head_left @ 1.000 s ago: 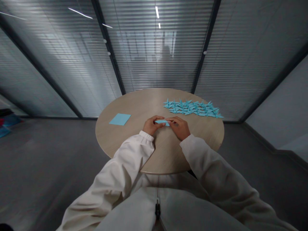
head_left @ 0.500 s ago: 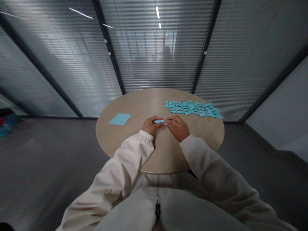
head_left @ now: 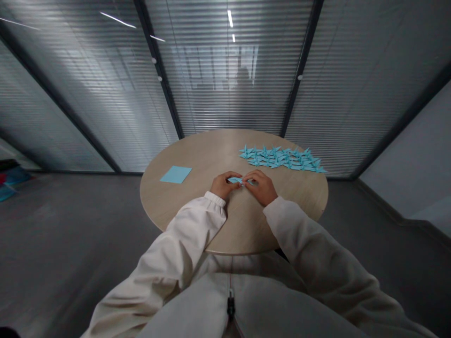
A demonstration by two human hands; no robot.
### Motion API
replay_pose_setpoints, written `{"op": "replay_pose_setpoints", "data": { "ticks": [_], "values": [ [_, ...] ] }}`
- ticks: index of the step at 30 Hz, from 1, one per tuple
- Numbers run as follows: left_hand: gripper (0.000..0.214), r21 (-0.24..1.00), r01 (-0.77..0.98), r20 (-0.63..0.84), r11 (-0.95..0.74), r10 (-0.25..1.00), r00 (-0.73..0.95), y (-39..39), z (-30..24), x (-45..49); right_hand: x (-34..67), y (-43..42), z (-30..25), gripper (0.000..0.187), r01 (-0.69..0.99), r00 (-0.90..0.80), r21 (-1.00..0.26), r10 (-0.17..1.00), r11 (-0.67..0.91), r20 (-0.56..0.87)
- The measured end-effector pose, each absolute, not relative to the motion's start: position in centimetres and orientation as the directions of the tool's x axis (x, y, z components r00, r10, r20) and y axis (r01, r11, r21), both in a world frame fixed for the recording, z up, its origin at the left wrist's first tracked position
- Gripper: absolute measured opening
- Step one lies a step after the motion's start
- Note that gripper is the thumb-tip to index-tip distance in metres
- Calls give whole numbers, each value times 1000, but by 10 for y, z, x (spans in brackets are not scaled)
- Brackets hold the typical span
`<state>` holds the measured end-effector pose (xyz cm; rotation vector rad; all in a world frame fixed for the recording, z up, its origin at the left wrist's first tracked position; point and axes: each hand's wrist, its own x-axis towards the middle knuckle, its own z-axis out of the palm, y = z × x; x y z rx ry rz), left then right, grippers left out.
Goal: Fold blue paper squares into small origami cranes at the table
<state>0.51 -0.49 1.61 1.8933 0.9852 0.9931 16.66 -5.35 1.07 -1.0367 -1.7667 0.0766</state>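
Observation:
Both of my hands sit near the middle of the round wooden table (head_left: 197,155), close together. My left hand (head_left: 222,184) and my right hand (head_left: 261,187) pinch opposite ends of a narrow folded strip of light blue paper (head_left: 235,180). Fingers hide part of the strip. Beyond my right hand lies a dense group of several blue origami cranes (head_left: 282,159). A flat square of the same blue paper (head_left: 175,174) lies on the table to the left of my left hand, untouched.
Cream sleeves (head_left: 190,230) cover both my forearms and reach over the table's near edge. The table stands on a dark grey floor, ringed by glass walls with slatted blinds (head_left: 225,94). Coloured items (head_left: 10,180) lie on the floor far left.
My hands have drawn closer together, the right hand shifting left. The folded blue paper now looks narrower and shorter between my fingers. The cranes and flat sheet have not moved.

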Motion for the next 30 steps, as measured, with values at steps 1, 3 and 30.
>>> {"op": "replay_pose_setpoints", "data": {
  "ticks": [1, 3, 30],
  "values": [
    [35, 860, 278, 297, -428, 863, 408, -5, 16, 5, 167, -53, 11, 6, 600, -81, -513, 684, 614, 725],
    [37, 849, 272, 314, -452, 847, 428, -5, 15, 5, 167, -52, 10, 5, 616, -69, -521, 699, 591, 712],
    [52, 991, -86, 126, -100, 909, 398, -6, 23, 7, 171, -56, 7, 8, 781, -257, -205, 603, 590, 755]
  ]
}}
